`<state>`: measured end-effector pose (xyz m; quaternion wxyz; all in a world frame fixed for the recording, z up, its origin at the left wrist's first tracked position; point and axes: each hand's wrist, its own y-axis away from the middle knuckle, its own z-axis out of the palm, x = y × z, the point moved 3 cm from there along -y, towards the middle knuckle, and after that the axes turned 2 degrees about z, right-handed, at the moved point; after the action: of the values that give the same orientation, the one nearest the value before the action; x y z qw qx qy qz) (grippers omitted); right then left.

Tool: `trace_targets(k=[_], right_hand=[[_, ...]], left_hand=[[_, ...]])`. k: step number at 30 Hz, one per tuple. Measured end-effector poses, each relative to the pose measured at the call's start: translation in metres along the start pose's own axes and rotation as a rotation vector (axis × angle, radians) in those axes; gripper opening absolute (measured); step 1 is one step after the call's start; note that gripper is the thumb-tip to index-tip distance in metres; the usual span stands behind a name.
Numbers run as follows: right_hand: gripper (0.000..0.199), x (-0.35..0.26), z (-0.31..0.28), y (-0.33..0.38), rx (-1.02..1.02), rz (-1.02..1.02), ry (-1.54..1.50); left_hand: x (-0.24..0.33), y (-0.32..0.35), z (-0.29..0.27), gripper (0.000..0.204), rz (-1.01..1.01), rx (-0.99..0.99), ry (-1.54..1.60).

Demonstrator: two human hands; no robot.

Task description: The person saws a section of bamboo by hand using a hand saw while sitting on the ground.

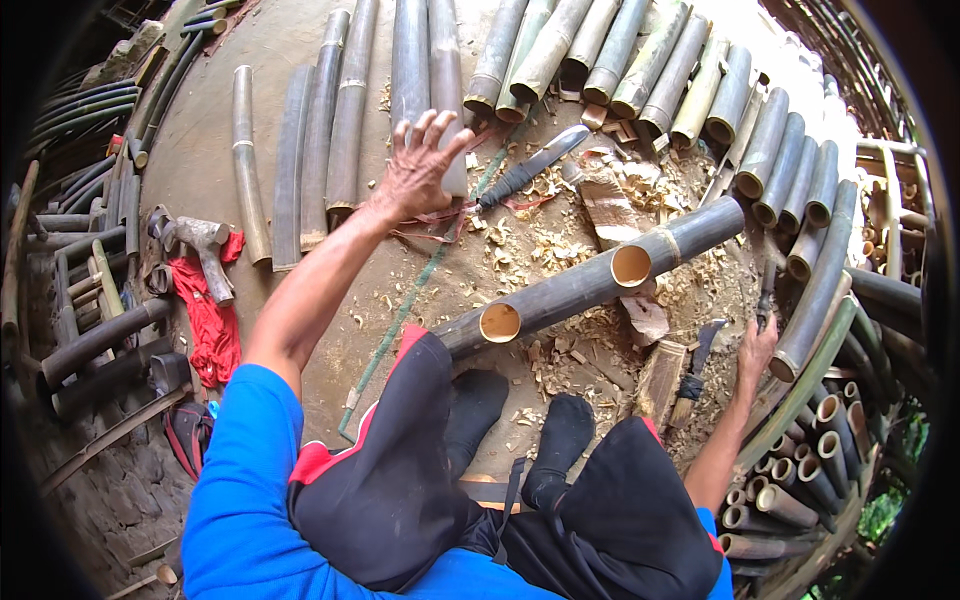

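The left hand (418, 165) is spread wide above a knife (530, 168); a bamboo pole (815, 290) is gripped by the right hand (757, 347).

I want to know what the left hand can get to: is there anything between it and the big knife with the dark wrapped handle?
Nothing visible blocks it. The left hand, fingers spread, hovers just left of the knife, whose handle end points toward it. Only red cord and wood shavings lie on the ground below.

daylight, top-right glare | soft shadows | fisheye rim dark, bent
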<state>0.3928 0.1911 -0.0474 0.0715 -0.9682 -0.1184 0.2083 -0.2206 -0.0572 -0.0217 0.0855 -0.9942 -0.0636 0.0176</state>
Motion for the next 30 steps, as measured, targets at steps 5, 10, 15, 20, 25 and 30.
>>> trace_targets(k=[5,10,15,20,25,30], right_hand=[[0.021,0.021,0.031,0.018,-0.120,-0.041,0.097],[0.034,0.033,0.061,0.028,-0.166,0.100,0.192],[0.049,0.001,0.051,0.039,-0.040,0.080,0.340],[0.042,-0.046,0.028,0.041,0.023,0.040,0.144],[0.033,-0.154,0.011,0.064,-0.101,0.082,-0.209],[0.044,-0.257,-0.016,0.083,-0.182,-0.333,-0.345]], left_hand=[[-0.065,-0.010,-0.008,0.069,-0.278,0.184,-0.217],[-0.037,0.016,0.033,0.016,-0.320,-0.209,0.170],[0.001,0.052,0.062,0.058,-0.700,-0.272,0.333],[0.006,0.045,0.066,0.035,-0.716,-0.248,0.210],[0.002,0.063,0.046,0.015,-0.698,-0.108,0.323],[0.044,0.050,-0.022,0.012,-0.479,0.158,0.787]])
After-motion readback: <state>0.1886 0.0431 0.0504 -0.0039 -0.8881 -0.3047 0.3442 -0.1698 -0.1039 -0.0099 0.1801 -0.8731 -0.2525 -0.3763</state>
